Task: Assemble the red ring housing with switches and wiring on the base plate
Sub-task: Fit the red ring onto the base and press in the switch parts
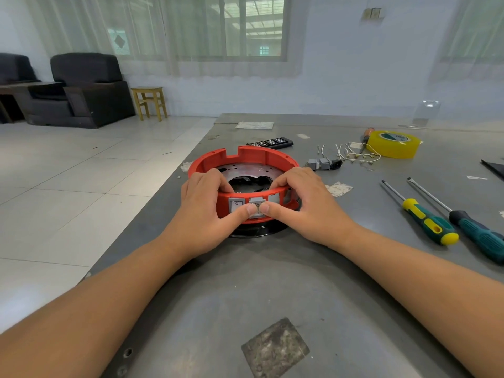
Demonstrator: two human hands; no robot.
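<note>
Red plastic ring housing (246, 159) sitting flat on a perforated metal base plate (245, 170) at the near-left part of the grey metal bench (272, 268), open side up, axis vertical, near wall with the switch cut-outs facing the wearer and a notched rim on the far side. Step in hand, by the look of it: seating the second grey rocker switch (257, 207) in the middle cut-out. Both thumbs pressing on its face, left hand (207, 211) and right hand (305, 205) each with fingers curled over the rim (218, 181) to the inside, so both clamped on the housing wall around that switch. Just left of the thumbs, a first grey rocker switch (236, 205) already sitting flush; just right of them, an open rectangular cut-out (274, 199) waiting. Second switch standing slightly proud at its top edge, so probably not clicked home yet. Next move likely calling for a firm, square push until flush, then fetching another part. Well beyond the right fingers: two loose grey switches and a black socket (323, 163), a scatter of short white wires with terminals (354, 155), a roll of yellow tape (392, 144). Out to the right of the right hand, two screwdrivers with green handles (428, 225), long axes running near-right to far-left, tips pointing away. Beyond the housing, a black case of bits (270, 142).
</note>
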